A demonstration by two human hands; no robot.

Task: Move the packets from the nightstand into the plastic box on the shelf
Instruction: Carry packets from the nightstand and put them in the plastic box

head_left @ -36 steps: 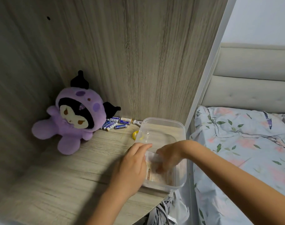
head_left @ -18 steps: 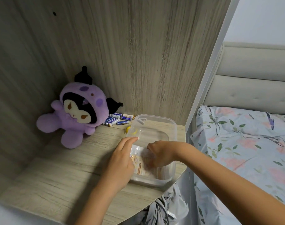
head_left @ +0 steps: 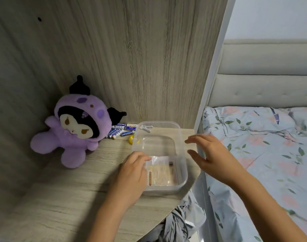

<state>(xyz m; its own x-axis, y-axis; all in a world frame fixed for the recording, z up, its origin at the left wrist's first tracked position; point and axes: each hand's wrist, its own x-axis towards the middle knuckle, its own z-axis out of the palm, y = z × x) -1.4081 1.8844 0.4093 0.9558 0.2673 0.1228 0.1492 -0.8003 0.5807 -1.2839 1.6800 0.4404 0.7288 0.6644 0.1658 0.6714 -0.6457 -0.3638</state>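
A clear plastic box (head_left: 181,182) stands on the wooden shelf (head_left: 65,194) near its right edge. Flat in the near half of the box lies a clear packet (head_left: 160,173) with a beige printed label. My left hand (head_left: 131,175) rests on the box's near left rim, its fingertips touching the packet's corner. Just right of the box my right hand (head_left: 213,154) hovers with fingers spread and nothing in it.
A purple plush toy (head_left: 74,126) sits in the shelf's back left corner. Several blue batteries (head_left: 121,131) and a small yellow object (head_left: 132,139) lie behind the box. Grey cloth (head_left: 180,222) hangs below the shelf. A bed with floral bedding (head_left: 264,154) is to the right.
My right hand has come out of the box and moved right, now held open beside it. The packet stays in the box. My left hand remains at the box's left rim.
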